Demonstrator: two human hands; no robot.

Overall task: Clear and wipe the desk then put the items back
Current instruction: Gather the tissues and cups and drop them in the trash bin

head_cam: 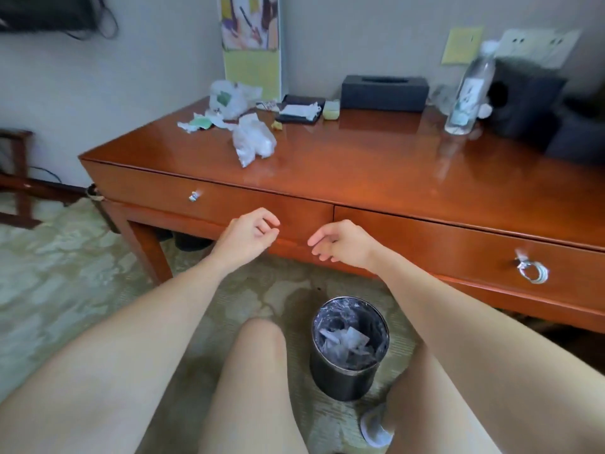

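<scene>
Extending up from the lower left, the left forearm reaches toward the front of the desk (393, 172). The left hand (248, 235) hangs in front of the left drawer face, right of the drawer knob (193, 196). Its fingers are loosely curled toward the palm and hold nothing.

Desk top, left section:
- A green-and-white wrapper (199, 123) lies near the back edge.
- Two crumpled plastic bags are present: one (229, 98) at the back by the wall, one (253, 139) nearer the front.
- An upright leaflet stand (252, 47) stands against the wall behind them.

Desk top, middle section: a dark tray (299, 111) carries white paper, and a dark tissue box (384, 92) sits to its right by the wall.

The right hand (343, 244) is held just right of the left hand, apart from it and level with the gap between the two drawers. The palm faces left, the fingers are relaxed and slightly bent, and the hand is empty. Below it, a dark waste bin (348, 348) with a plastic liner and paper scraps stands on the carpet between the person's legs.

Desk top, right section: a clear water bottle (468, 93) stands upright beside a dark bag (523, 99). The right drawer carries a metal ring handle (532, 268).
</scene>
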